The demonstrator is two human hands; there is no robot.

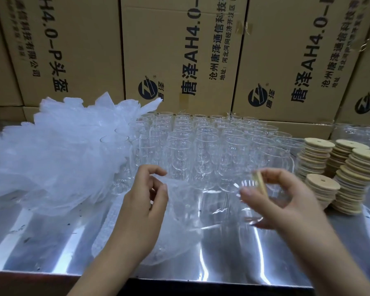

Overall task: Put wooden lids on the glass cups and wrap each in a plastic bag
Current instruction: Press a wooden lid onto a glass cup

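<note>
The left hand [141,206] pinches the edge of a clear plastic bag [179,236] between thumb and forefinger. It lifts the bag's mouth off the shiny counter [51,242], with the other fingers loosely curled. The right hand [284,201] has its fingers curled round the top end of a glass cup [229,199]. The cup is held on its side between the two hands, with its bottom pointing towards the bag. A wooden lid [260,183] sits on that cup, edge-on from where I stand, tucked under the right fingers.

So for this cup the lid is on and the bagging is in hand. The cup's bottom looks to be at the bag's mouth or just inside. With clear glass against clear plastic, I cannot tell how far in it is.

As I judge it, the next move is to slide the cup in bottom first. The left hand would need to keep the mouth open and the right would need to keep the lid pressed on so it does not slip. After that the loose plastic needs wrapping round.

Behind the hands, rows of cups [201,142] stand upright, empty and without lids. Stacks of lids [350,174] stand to the right, and a heap of bags [51,157] lies to the left. The cardboard boxes [179,50] at the back are shut, so I cannot see what is in them.
</note>
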